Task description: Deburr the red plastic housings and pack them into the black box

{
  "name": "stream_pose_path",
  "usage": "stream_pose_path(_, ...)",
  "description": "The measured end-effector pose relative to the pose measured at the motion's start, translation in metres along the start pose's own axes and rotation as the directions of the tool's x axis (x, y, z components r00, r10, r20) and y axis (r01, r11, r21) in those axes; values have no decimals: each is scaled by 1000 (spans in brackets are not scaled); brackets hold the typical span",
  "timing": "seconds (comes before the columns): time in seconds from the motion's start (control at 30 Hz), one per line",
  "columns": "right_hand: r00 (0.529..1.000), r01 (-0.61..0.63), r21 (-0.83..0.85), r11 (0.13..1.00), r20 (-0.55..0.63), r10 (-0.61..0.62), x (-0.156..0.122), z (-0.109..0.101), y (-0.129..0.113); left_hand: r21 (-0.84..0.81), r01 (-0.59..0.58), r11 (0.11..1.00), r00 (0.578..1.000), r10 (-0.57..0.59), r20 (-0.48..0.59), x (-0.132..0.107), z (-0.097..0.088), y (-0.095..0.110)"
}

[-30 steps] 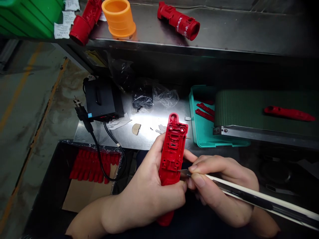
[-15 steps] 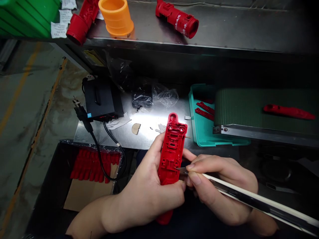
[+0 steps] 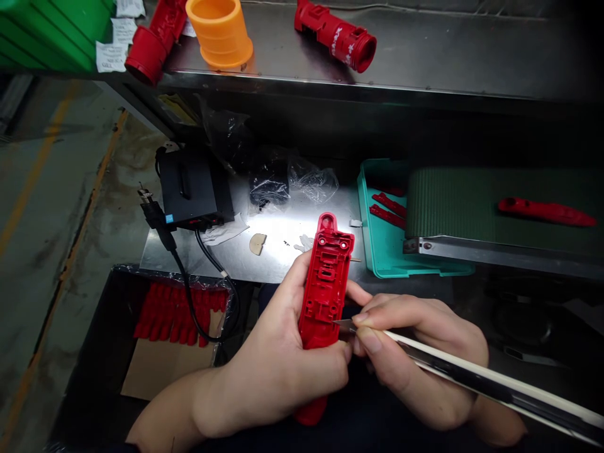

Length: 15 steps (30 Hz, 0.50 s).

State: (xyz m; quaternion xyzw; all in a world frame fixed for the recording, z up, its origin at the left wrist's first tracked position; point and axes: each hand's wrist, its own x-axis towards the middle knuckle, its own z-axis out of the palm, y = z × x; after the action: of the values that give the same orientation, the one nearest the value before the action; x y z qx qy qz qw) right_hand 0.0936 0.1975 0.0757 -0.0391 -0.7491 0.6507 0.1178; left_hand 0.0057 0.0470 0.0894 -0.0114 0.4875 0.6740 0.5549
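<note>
Two bare hands meet over a red shell (image 3: 324, 283), held in front of the person, nearer than the edge of the steel surface (image 3: 236, 265). The left hand (image 3: 287, 371) has its fingers closed around the shell, the thumb lying across its lower half; the lower end shows beneath that hand. The shell's ribbed hollow side faces up and its rounded tip points away from the person.

The right hand (image 3: 425, 352) grips a knife (image 3: 500, 385), thumb and forefinger pinched just behind the blade (image 3: 344, 324). The blade's tip is at the shell's right edge; whether it is cutting, I cannot tell.

On the surface sit a black box (image 3: 195, 189), clear bags (image 3: 314, 179) and a tan piece (image 3: 257, 244). To the right, a teal tray (image 3: 389, 258) holds slim red strips (image 3: 387, 214), beside a green belt (image 3: 453, 204) with a red piece (image 3: 547, 212) lying on it. At lower left, a black bin (image 3: 89, 358) holds rows of red parts (image 3: 172, 314) and cardboard (image 3: 163, 371). An orange ring (image 3: 224, 41) stands on the shelf (image 3: 434, 53) between two red tubes (image 3: 337, 38), near a green crate (image 3: 51, 31).
</note>
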Motion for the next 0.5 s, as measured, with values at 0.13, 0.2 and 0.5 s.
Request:
stream_pose_path(0.13,1000,-23,10,1000,6,23,0,-1,-1,-5,-6,1000,1000,6,5,0,-1,-1)
stream_pose_path(0.2,1000,-21,1,1000,1,21,-1,-2,-1,-18,2,1000,1000,-2,18,0,-1,-1)
stream_pose_path(0.5,996,-60,85,995,-62,65,-12,4,9,19,-70,997,997,70,-22,2,-4,-6)
